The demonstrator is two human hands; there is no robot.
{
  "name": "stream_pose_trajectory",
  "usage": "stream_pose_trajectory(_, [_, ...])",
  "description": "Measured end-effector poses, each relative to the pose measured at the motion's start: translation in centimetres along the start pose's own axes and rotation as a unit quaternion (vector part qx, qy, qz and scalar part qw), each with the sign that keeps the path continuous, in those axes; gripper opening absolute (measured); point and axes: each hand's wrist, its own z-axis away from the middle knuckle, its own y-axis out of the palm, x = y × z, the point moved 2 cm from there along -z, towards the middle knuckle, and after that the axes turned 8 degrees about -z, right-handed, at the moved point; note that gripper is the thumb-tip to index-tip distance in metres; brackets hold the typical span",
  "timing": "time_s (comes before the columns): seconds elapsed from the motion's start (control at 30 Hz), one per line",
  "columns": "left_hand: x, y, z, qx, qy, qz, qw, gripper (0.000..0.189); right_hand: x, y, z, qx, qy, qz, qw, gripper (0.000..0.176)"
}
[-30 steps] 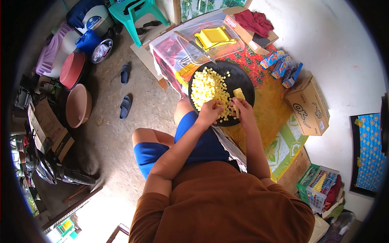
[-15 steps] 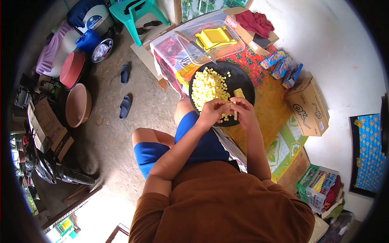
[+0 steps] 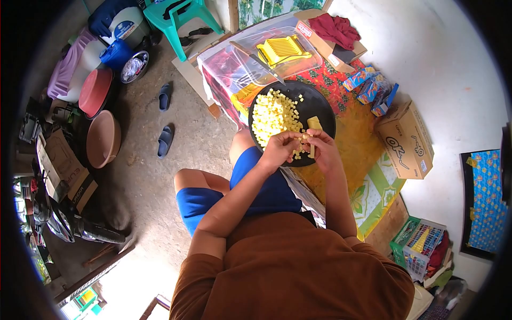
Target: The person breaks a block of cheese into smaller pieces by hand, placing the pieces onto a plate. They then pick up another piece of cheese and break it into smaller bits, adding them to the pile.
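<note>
Both hands meet over the near part of a round black tray (image 3: pixel 314 98). My left hand (image 3: pixel 278 151) is closed in a pinch by its thumb and forefinger; whatever lies between the fingertips is too small to make out. Beside it, my right hand (image 3: pixel 324 149) is closed on a thin pale yellow strip (image 3: pixel 312 151) that sticks out below the fingers. A small pale piece (image 3: pixel 305 137) shows between the two hands. Many small pale yellow cubes (image 3: pixel 273 116) are heaped on the tray's left side. A larger yellow block (image 3: pixel 314 123) lies just beyond my right hand.
Behind the tray, a knife (image 3: pixel 250 57) lies across a clear plastic container (image 3: pixel 312 65) near a yellow slotted rack (image 3: pixel 284 51). Blue packets (image 3: pixel 368 88) and a cardboard box (image 3: pixel 406 141) stand to the right. Slippers (image 3: pixel 165 141) and basins (image 3: pixel 104 140) are on the floor at left.
The fingertips of my hands have parted slightly, and a small pale piece now shows between them. The strip in my right hand has shifted a little to the right.
</note>
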Motion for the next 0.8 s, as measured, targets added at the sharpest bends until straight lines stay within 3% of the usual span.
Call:
stream_pose_trajectory(0.33, [0.8,-0.2,-0.6,-0.078,-0.023,-0.084,0.993,0.029,-0.3,-0.5,-0.1,-0.020,-0.014,0.031,0.999,0.022])
stream_pose_trajectory(0.53, [-0.6,0.3,-0.4,-0.075,-0.066,-0.055,0.994,0.026,-0.5,-0.4,-0.1,-0.014,-0.021,0.066,0.997,0.021])
stream_pose_trajectory(0.8, [0.5,-0.1,-0.7,-0.095,-0.030,-0.060,0.993,0.028,-0.5,0.1,-0.1,-0.011,-0.033,0.064,0.997,0.018])
